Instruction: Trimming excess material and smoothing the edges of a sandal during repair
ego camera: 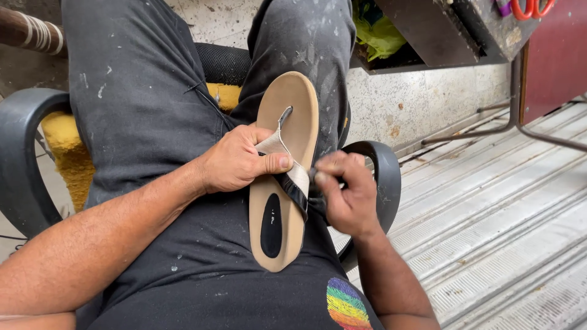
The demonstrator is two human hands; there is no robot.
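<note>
A tan sandal (292, 104) with a black oval heel patch lies sole-down along my lap, toe pointing away. My left hand (235, 160) grips its strap (292, 181), thumb pressed on the beige lining where the strap meets the black edge. My right hand (347, 194) is at the sandal's right edge, fingers pinched shut on the strap's end beside the sole. Whether a small tool sits in those fingers I cannot tell.
I sit in a black chair with armrests (24, 146) and a yellow foam cushion (67, 153). A ribbed metal floor (501, 220) spreads to the right. A dark workbench (440, 30) with orange-handled scissors (531, 8) stands ahead on metal legs.
</note>
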